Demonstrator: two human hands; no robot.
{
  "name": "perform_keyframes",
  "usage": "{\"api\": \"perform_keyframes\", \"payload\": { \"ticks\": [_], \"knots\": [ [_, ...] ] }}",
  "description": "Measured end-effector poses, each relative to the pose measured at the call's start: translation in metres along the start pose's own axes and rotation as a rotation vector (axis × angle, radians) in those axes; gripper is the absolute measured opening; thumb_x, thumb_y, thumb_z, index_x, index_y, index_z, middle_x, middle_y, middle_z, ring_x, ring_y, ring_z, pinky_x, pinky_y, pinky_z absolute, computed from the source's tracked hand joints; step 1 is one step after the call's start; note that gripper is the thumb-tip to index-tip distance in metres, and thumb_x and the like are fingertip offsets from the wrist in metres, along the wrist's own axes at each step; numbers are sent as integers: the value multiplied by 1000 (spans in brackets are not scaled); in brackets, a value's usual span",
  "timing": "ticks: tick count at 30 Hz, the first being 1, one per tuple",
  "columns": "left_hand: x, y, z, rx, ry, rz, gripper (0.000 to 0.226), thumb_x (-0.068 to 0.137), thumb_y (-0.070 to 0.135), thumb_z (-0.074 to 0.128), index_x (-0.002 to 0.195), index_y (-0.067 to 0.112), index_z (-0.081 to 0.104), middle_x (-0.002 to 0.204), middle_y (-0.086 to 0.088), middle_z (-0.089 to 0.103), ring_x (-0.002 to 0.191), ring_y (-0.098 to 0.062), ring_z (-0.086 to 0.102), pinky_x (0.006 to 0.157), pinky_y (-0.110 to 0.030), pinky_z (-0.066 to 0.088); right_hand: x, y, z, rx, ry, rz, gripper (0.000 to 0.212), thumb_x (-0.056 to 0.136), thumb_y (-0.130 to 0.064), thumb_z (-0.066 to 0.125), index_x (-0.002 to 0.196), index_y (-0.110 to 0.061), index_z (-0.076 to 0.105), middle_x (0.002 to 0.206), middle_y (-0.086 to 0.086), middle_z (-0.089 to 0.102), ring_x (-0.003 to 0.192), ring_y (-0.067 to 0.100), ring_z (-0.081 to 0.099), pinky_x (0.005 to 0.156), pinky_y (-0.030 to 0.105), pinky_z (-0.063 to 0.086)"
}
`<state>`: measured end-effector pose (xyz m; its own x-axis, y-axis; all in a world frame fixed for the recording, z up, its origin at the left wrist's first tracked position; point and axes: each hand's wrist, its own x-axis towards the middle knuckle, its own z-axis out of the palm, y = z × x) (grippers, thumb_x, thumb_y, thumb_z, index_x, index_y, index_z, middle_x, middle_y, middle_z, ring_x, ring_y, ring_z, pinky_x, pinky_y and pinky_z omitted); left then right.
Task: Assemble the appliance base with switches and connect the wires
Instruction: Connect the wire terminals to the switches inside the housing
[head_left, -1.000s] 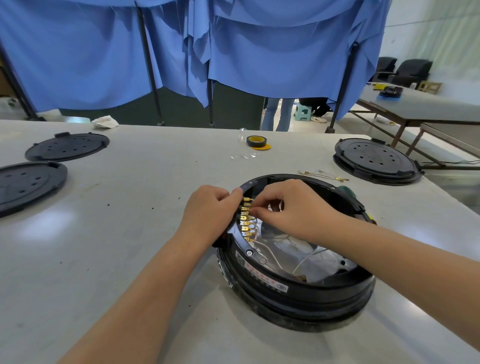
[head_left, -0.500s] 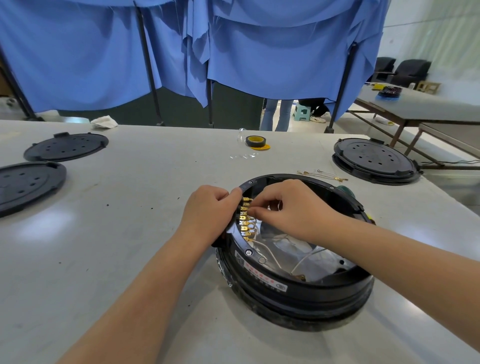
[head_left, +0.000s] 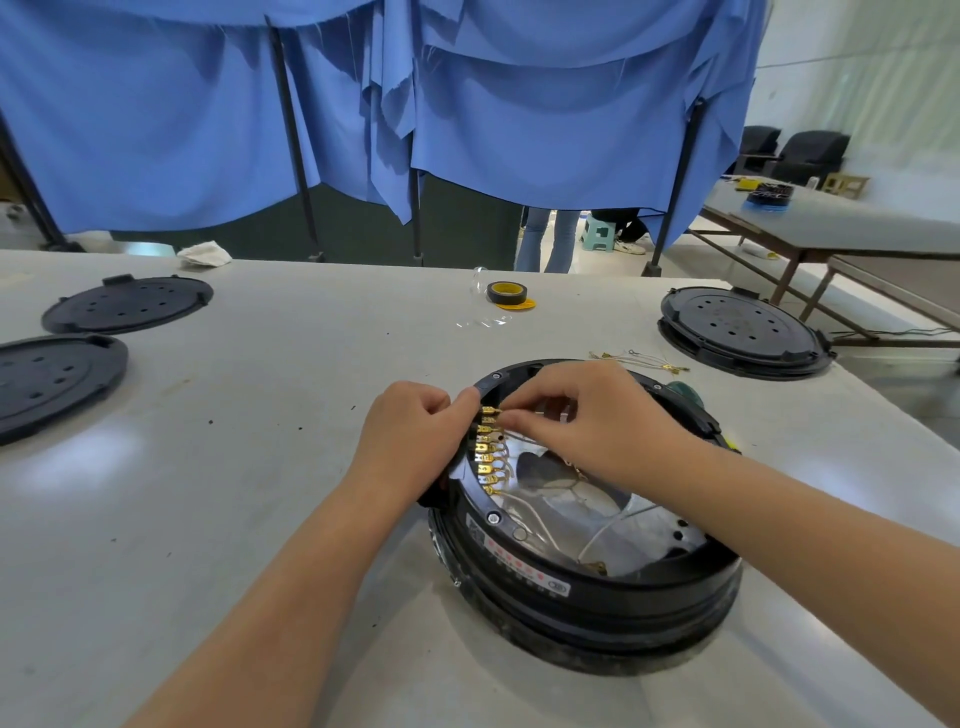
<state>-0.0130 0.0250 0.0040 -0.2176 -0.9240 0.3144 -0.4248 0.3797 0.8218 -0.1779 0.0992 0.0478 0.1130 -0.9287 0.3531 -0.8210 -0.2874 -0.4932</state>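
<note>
Two hands—left hand (head_left: 410, 441) gripping base (head_left: 597, 597) rim, right hand (head_left: 587, 415) pinching wire (head_left: 514, 434) (pointing leftward).

The right hand (head_left: 597, 415) is covering the far part of the round black appliance base (head_left: 587, 597); its fingertips are hiding whichever brass terminal (head_left: 488, 410) they're meeting.

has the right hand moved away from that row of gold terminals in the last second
No. The right hand stays at the top of the gold terminals on the appliance base, its fingers pinching there as before.
</note>
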Motion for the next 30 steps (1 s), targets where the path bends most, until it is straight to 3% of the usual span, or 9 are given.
{"api": "perform_keyframes", "payload": {
  "ticks": [4, 7, 10, 14, 20, 24, 30],
  "knots": [
    [1, -1, 2, -13, 81, -16, 42, 79, 35, 69, 51, 17, 44, 47, 9, 45, 46, -10, 42, 48, -23, 35, 7, 11, -21, 112, 131, 61, 5, 83, -27, 71, 87, -28, 75, 78, -16, 70, 74, -3, 62, 68, 7, 47],
    [1, 1, 2, -104, 58, -55, 12, 80, 34, 71, 82, 25, 64, 79, 9, 65, 73, -9, 61, 64, -27, 49, 19, 35, -41, 66, 216, 155, 4, 84, -25, 70, 84, -28, 73, 79, -17, 69, 66, -7, 59, 61, 6, 44],
    [-1, 1, 3, -231, -44, -111, 20, 83, 31, 71, 102, 29, 69, 97, 11, 70, 89, -4, 65, 75, -21, 52, 35, 71, -58, -87, 152, 276, 7, 87, -25, 66, 91, -25, 72, 84, -14, 67, 69, -2, 56, 64, 14, 40],
    [-3, 4, 4, -377, -83, -168, 12, 84, 23, 71, 95, 27, 74, 84, 8, 74, 76, -1, 69, 60, -10, 50, 52, 124, -63, -219, 87, 450, 14, 89, -18, 63, 100, -16, 71, 95, 0, 68, 76, 8, 56, 74, 26, 42],
    [-2, 3, 7, -414, -57, -178, 12, 84, 19, 71, 93, 25, 75, 78, 7, 75, 75, -4, 70, 61, -11, 51, 65, 167, -45, -355, -2, 494, 21, 90, -16, 61, 110, -15, 68, 109, 6, 66, 93, 19, 56, 81, 29, 42],
    [-1, 0, 8, -423, -53, -171, 12, 83, 18, 71, 90, 27, 75, 79, 9, 75, 76, -4, 70, 64, -12, 51, 71, 177, -35, -399, -25, 500, 31, 93, -18, 57, 124, -15, 61, 121, 8, 61, 109, 24, 56, 94, 35, 44],
    [-1, 1, 8, -427, -52, -161, 13, 84, 16, 70, 89, 26, 75, 77, 8, 75, 73, -3, 70, 59, -10, 48, 74, 177, -31, -420, -14, 480, 18, 89, -12, 55, 95, -11, 72, 100, 6, 71, 91, 25, 62, 88, 42, 53]
  ]
}}
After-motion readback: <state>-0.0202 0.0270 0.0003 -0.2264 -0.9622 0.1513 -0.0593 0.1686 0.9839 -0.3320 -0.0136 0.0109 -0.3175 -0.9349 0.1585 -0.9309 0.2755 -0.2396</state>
